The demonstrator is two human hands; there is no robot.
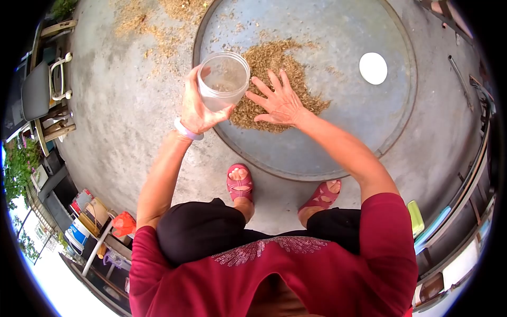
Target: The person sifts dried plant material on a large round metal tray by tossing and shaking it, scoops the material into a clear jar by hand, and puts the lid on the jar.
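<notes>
Keeping jar (215, 99) mouth-up | left grip (197, 108) wrapped round its side | right grip (281, 104) splayed open over flakes (272, 57) | tray (343, 58), left edge

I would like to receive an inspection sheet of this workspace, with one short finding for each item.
Surface: large round tray with a raised rim, on a grey floor; its bare part looks dull and marked.
Things in use: clear jar, mouth uncovered; brown heap of loose dry bits; white disc lying apart on the tray.
Clutter: brown scatter on the floor beyond the tray; thin rod on the floor at right.
Hands: left hand grips the jar; right hand spread over the heap, contact unclear.
Cables: nothing seen.
Surroundings: grey-backed chair, greenery and red bag at left.
</notes>
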